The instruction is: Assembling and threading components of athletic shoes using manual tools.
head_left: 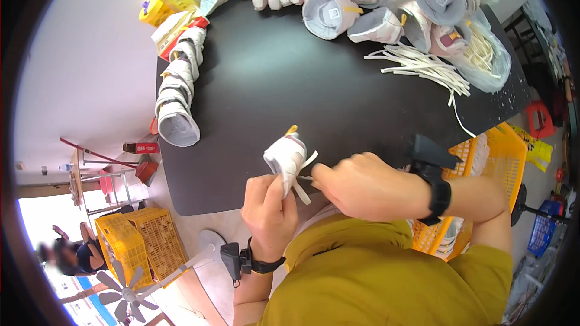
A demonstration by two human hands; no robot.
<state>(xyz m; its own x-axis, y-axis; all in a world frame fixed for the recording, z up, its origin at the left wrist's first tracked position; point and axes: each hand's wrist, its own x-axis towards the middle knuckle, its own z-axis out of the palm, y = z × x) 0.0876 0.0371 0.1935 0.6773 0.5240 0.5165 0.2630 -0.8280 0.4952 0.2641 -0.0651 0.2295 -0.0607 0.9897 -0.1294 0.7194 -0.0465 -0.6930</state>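
My left hand (pixel 270 208) grips a small white and pale pink shoe upper (pixel 286 154) near the front edge of the black table. A yellow loop stands out at the upper's far end. White shoelace ends (pixel 302 194) stick out from its right side. Just to the right, my right hand (pixel 365 184) has its fingers pinched together at a thin strand of the shoelace, which runs toward the upper. The fingertips partly hide that strand. Each wrist wears a black strap with a device on it.
Nested shoe uppers (pixel 179 128) line the table's left side, and more uppers (pixel 326 15) crowd the far edge. Loose white laces (pixel 423 66) lie at the right beside a plastic bag (pixel 494 63). A yellow basket (pixel 509 154) stands right; yellow crates (pixel 162 238) and a person (pixel 84 252) are left.
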